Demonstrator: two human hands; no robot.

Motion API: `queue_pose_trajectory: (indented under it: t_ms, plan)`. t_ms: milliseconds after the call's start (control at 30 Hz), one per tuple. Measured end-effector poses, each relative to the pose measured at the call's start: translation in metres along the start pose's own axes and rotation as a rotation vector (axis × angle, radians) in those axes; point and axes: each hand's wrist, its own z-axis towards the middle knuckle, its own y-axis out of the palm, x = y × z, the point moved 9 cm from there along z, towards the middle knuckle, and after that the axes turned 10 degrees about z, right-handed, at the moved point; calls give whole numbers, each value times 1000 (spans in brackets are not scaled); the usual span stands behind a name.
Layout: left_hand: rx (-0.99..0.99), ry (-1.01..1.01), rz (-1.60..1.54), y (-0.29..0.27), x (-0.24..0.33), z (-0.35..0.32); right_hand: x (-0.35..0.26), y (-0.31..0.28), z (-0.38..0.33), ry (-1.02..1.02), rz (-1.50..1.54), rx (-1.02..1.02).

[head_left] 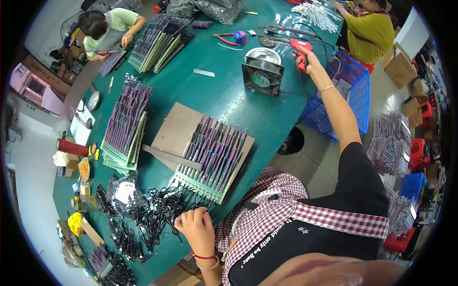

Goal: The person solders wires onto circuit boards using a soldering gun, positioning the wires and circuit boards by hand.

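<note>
My right hand is stretched out over the far right of the table and wrapped around the handle of a red soldering gun. Right beside it stand a square black fan and a round metal dish. At the near table edge, my left hand has its fingers curled in at the tangle of black cables; whatever is between the fingertips is hidden. Just beyond that hand, narrow circuit boards with green ends lie in rows on a brown board, with a metal bar across them.
Another stack of boards lies to the left. Pliers, a blue tape roll and a steel ruler are farther back. A blue crate stands off the right edge. Two people work across the table.
</note>
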Motion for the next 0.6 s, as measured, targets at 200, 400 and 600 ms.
queue_pose_trajectory:
  t_ms: [200, 400, 600]
  plan:
    - [-80, 10, 35, 4, -5, -1, -24, -28, 42, -59, -677, 228]
    - [149, -80, -23, -7, -42, 38, -32, 140, -89, -869, -1829, 153]
    - [-248, -150, 254, 62, -79, 107, 284, 254, -291, -700, -1645, -1187]
